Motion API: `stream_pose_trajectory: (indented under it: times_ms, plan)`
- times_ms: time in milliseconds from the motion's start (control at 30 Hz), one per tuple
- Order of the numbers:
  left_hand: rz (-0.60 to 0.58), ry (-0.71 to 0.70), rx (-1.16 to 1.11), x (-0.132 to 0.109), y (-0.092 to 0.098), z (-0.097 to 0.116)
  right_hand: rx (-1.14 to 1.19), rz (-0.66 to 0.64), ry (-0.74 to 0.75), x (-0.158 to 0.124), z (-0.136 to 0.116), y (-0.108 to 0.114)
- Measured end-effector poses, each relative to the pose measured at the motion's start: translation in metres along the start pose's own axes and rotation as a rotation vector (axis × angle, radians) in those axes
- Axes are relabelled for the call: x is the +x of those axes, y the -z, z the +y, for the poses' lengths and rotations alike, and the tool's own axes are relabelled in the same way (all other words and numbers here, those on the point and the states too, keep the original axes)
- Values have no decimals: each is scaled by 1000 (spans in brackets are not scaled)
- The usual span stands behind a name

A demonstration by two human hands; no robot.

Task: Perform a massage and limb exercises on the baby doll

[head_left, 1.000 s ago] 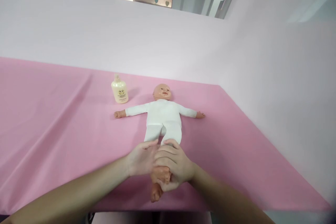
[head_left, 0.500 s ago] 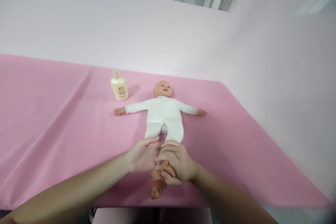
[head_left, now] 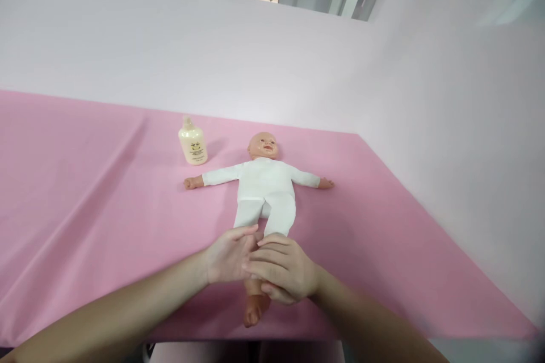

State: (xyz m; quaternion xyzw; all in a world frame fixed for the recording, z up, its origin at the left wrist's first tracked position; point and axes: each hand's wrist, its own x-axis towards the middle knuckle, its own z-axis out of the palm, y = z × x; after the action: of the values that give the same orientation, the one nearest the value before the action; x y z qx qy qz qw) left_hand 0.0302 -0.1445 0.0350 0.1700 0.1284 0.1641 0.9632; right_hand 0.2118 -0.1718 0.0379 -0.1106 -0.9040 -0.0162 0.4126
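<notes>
A baby doll in a white suit lies on its back, arms spread and feet towards me. My left hand is turned palm up with its thumb stretched out, cupped against the doll's leg on the right; its fingertips are hidden. From the other side my right hand curls over the lower end of the same leg and covers that foot. The two hands touch. Below them the doll's other bare foot shows, pointing towards the near edge.
A pump bottle of pale yellow liquid stands left of the doll's head. Pink cloth with a long crease covers the table. A white wall rises behind and another on the right. My legs are below the near edge.
My right hand has slid leftwards and down over the doll's foot, hiding the toes that showed before. My left hand stays almost in place.
</notes>
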Motion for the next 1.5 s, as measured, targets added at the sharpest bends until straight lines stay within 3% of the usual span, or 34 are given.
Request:
stream_pose_trajectory:
  times_ms: [200,500,1033,1500]
  plan:
    - [-82,-3,96,1,1,0,-71,18,-76,2,0,-4]
    - [-31,48,-55,1,2,3,-84,-125,-15,-3,0,-2]
    - [-71,-2,15,1,2,0,-122,8,-111,3,-2,-6]
    - [-60,9,57,0,-1,1,-66,-134,-89,-7,0,-6]
